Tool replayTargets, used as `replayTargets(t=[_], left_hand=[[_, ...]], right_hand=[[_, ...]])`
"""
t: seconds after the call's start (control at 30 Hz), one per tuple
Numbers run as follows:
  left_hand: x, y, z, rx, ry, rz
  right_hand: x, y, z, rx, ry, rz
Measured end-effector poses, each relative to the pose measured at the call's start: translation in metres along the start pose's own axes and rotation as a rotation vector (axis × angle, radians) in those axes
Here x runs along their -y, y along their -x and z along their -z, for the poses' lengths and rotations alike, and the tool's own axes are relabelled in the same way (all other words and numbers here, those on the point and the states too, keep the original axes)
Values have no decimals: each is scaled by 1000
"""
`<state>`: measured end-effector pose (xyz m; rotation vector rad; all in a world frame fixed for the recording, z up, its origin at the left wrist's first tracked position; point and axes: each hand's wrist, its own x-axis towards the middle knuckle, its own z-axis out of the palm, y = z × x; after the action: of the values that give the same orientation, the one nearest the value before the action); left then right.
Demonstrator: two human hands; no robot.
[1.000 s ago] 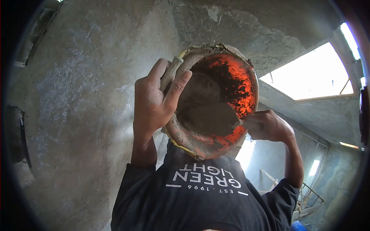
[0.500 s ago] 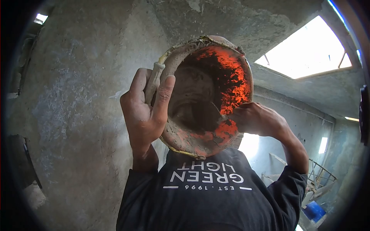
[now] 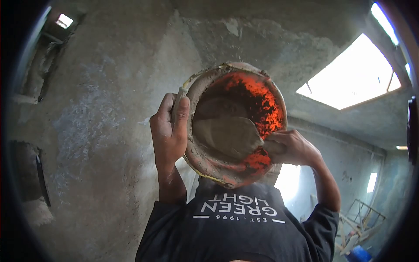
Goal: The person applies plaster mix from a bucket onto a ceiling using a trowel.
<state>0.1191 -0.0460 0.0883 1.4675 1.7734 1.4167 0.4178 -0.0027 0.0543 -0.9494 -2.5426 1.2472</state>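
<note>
A mortar-caked bucket [image 3: 194, 94] with orange showing on its inner wall is tilted with its mouth facing me, in front of my chest. My left hand [image 3: 168, 135] is closed around the bucket's handle grip at the left rim, thumb on the near side. From the right rim, my right hand [image 3: 290, 147] reaches in, fingers wrapped around the handle of a trowel [image 3: 227, 136]. Its broad grey blade lies across the bucket's opening, coated in what looks like mortar. The trowel's handle is mostly hidden by my fingers, and the bucket's bottom is dark.
A rough plastered wall [image 3: 100, 144] rises on the left. A bright opening [image 3: 353, 72] is overhead at the right. Back right stand a metal frame [image 3: 364, 218] with boards and a blue object [image 3: 360, 254].
The trowel blade has risen and turned, so its broad face now shows across the bucket's mouth. Bucket and both hands sit slightly lower in view.
</note>
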Motion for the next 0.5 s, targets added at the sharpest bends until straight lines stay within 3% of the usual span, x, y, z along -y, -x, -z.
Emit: replayTargets(t=[0.1, 0.27, 0.43, 0.5], left_hand=[[4, 4, 8, -34, -34, 13], [14, 4, 22, -119, -95, 81], [74, -6, 43, -251, -222, 308], [74, -4, 57, -146, -147, 309]], right_hand=[[-1, 31, 2, -127, 48, -37], [-25, 54, 15, -215, -132, 112], [-61, 11, 34, -269, -469, 131], [-67, 3, 44, -373, -546, 120]])
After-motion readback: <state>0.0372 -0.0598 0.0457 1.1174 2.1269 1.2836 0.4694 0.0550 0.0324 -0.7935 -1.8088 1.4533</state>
